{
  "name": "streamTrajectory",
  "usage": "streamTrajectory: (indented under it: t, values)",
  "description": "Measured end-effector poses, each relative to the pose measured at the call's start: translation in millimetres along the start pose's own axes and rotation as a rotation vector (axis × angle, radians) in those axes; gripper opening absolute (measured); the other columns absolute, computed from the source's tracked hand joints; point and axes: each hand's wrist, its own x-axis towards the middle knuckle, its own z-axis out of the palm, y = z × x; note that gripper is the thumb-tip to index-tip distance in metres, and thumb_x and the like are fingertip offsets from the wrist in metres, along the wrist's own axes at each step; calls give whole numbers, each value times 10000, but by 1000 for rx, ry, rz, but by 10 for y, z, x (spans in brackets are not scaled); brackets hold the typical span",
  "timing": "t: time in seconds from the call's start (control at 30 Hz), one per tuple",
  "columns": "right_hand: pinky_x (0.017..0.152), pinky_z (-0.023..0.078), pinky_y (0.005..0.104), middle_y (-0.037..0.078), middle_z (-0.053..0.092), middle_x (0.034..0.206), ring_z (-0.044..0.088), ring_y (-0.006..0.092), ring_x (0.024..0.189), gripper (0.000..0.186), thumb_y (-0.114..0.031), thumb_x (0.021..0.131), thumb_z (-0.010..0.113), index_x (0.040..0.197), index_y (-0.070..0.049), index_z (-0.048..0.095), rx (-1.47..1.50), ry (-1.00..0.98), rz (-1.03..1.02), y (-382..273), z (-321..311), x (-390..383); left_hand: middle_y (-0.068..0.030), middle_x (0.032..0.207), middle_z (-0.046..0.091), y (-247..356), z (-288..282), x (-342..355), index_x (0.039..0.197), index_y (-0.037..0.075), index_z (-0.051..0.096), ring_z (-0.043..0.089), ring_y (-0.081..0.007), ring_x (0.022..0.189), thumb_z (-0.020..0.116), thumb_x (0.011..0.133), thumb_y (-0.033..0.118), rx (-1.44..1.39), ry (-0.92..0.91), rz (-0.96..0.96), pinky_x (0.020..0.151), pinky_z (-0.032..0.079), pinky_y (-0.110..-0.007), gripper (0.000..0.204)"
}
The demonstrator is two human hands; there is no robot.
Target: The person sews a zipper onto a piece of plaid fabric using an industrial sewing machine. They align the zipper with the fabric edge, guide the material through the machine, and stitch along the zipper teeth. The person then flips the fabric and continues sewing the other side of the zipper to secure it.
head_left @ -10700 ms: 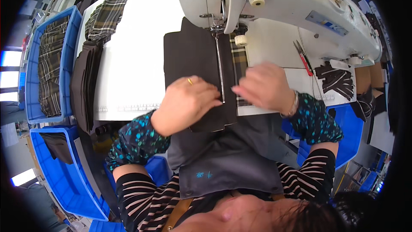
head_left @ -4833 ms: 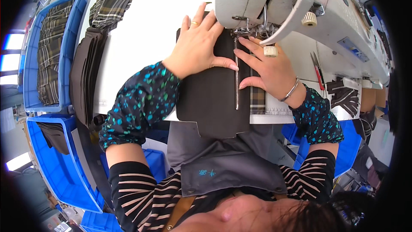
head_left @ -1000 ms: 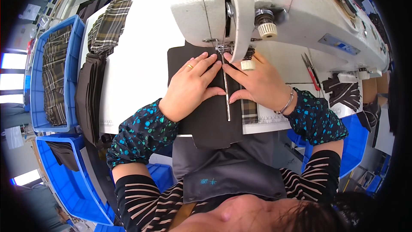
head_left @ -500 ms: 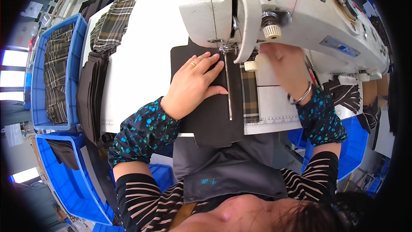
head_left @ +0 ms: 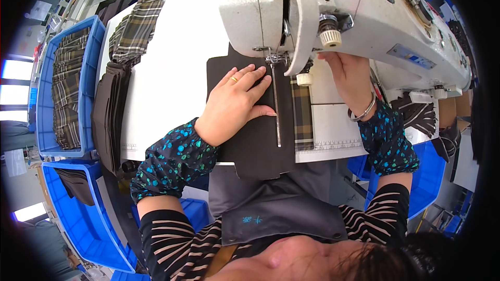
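Observation:
My left hand (head_left: 234, 101) lies spread on a dark brown fabric panel (head_left: 252, 156), just left of a long metal zipper (head_left: 277, 125) that runs up to the presser foot (head_left: 272, 60) of a white sewing machine (head_left: 245, 26). My right hand (head_left: 350, 78) is raised beneath the machine's arm, right of the white knob (head_left: 304, 79), its fingers curled with their tips partly hidden; I cannot make out what they grip. A plaid fabric strip (head_left: 303, 119) shows along the panel's right side, on the white worktop (head_left: 177, 26).
At left, plaid pieces (head_left: 135, 26) and stacked dark panels (head_left: 109, 119) lie beside a blue bin of plaid fabric (head_left: 70, 88); another blue bin (head_left: 83, 216) sits lower. Scissors (head_left: 379, 88) and dark strips (head_left: 416, 114) lie at right, above a blue bin (head_left: 427, 177).
My right hand has left the panel beside the zipper and moved up and right under the machine's arm, uncovering the plaid strip. My left hand stays pressed on the panel.

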Motion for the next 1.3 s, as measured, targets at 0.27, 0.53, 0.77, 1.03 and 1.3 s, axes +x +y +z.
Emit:
streamTrajectory:
  t: [0.27,0.53,0.77,1.03,1.3]
  values:
    - [1107,442,517,104,683,1266,588,325,1261,657,-546,767,801,1218,-72,744,-175,-392,-358,-309,245,-418,-97,1424,650,103,-28,-80,1377,88,686,612,-305,1320,823,753,511,9,-40,-2,1144,472,-515,766]
    - [1161,405,528,77,690,1297,570,302,1281,748,-564,721,810,1280,-75,727,-187,-425,-354,-264,273,-385,-82,1432,650,70,-25,-60,1366,100,699,619,-297,1311,827,745,497,24,-51,-11,1137,474,-528,748]
    - [1155,414,515,66,693,1298,574,293,1247,738,-565,711,805,1266,-83,738,-202,-400,-354,-256,285,-350,-86,1434,649,44,-8,-35,1368,90,695,618,-298,1306,831,741,486,14,-31,-16,1134,473,-532,753]
    - [1150,420,499,31,703,1215,581,286,1203,717,-561,705,795,1231,-76,746,-192,-377,-350,-236,271,-306,-92,1435,648,22,0,-13,1377,79,689,620,-302,1290,831,744,486,10,-19,-15,1135,469,-537,766]
    - [1163,410,510,25,702,1174,578,284,1221,638,-550,714,800,1135,-73,758,-191,-354,-356,-240,284,-306,-98,1446,643,-4,2,0,1369,80,693,594,-310,1350,797,780,548,27,-44,-17,1153,447,-543,759]
